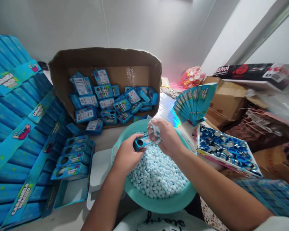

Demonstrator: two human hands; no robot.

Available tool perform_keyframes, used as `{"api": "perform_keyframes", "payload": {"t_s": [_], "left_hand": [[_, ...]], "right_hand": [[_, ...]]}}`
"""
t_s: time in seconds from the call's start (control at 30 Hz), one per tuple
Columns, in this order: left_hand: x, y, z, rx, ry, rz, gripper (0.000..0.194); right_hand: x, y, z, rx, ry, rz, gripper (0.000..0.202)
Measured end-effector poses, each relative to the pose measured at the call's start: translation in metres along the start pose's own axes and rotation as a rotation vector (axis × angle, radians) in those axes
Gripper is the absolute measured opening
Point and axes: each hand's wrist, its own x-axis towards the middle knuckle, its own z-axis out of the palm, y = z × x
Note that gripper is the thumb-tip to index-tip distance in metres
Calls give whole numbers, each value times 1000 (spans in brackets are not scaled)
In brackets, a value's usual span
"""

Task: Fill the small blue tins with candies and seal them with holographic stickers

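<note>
My left hand (128, 150) grips a small box (142, 141), rectangular, of smooth printed blue card, with a round dark opening in one face. The box is tilted above the basin (159, 207). My right hand (167, 134) is curled around a handful of pellets (156, 133) at the far end of the box; whether it touches the card, I cannot tell. The basin is round, turquoise and smooth, with a broad rim and side handles. The heap (159, 173) inside consists of small, rounded, matte pieces, pale blue and white.

Behind the basin, a brown corrugated carton (135, 58) lies open towards me, containing loose blue boxes (103, 92). To my left: a white flat unit (101, 168) with rounded corners, a card tray (72, 192) holding a row of boxes (73, 158), and a tall bank of blue display packs (12, 128). To my right: fanned flat cards (195, 99) and a shallow box of round, metallic and blue caps (223, 144).

The work surface (101, 142) is pale. A smooth grey wall (135, 25) stands behind it; the floor (209, 213) is speckled.
</note>
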Motion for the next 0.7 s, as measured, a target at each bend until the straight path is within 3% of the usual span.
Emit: {"api": "perform_keyframes", "payload": {"t_s": [0.13,0.3,0.57,0.7], "left_hand": [[-3,4,-3,4,-48,58,44],[-3,5,-4,15,-79,76,32],[-3,3,-4,-36,-90,81,43],[-1,1,-2,-26,-111,51,40]], "right_hand": [[10,3,15,184,59,77,20],[8,16,26,210,71,92,19],[5,19,26,270,55,116,15],[5,21,24,276,59,99,14]]}}
